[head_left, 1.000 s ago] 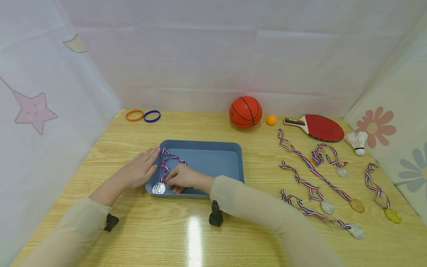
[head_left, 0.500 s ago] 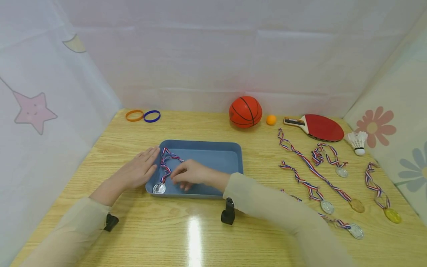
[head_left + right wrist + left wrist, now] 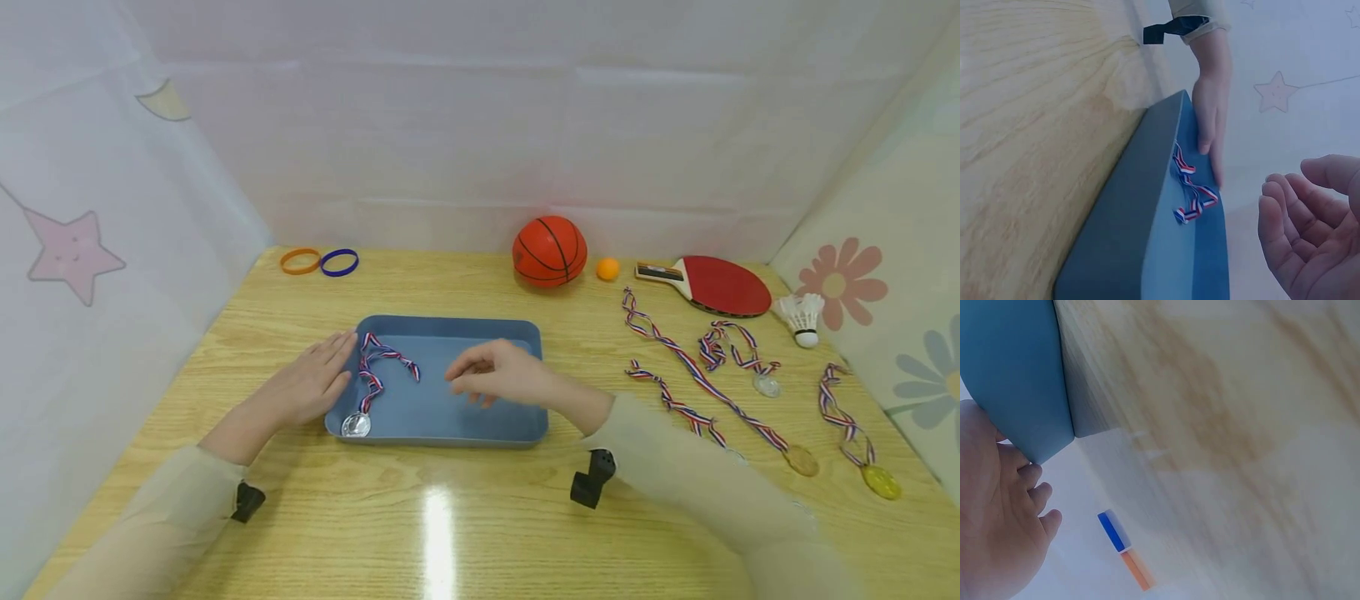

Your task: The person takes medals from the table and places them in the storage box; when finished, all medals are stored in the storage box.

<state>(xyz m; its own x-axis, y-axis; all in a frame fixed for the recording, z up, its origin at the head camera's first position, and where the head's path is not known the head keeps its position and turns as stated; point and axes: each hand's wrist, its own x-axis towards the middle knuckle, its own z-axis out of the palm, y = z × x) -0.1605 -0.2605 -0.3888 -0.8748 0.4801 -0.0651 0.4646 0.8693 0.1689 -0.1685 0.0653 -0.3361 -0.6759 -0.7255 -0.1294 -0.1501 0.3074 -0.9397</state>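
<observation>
A blue tray [image 3: 480, 433] holds one silver medal [image 3: 356, 425], which lies in its near left corner. The medal's striped ribbon [image 3: 371, 379] bends up along the left side, its end trailing inward. My left hand [image 3: 307, 385] rests against the tray's left wall with straight fingers; the left wrist view shows this hand [image 3: 1013, 512] beside the tray's outer wall [image 3: 1022, 381]. Over the tray's right half hovers my right hand [image 3: 506, 373], fingers loosely bent. In the right wrist view, nothing lies between the thumb and fingers of this hand [image 3: 1316, 231].
Several ribboned medals lie on the right, including a bronze medal [image 3: 801, 460] and a gold medal [image 3: 881, 482]; my right sleeve covers part of them. Behind stand a small basketball [image 3: 550, 252], orange ball [image 3: 607, 268], table tennis paddle [image 3: 723, 286], shuttlecock [image 3: 801, 318] and two wristbands [image 3: 340, 263].
My right hand has let go of the silver medal's ribbon and moved right and up across the tray. The medal stays in the corner. My left hand has kept its place.
</observation>
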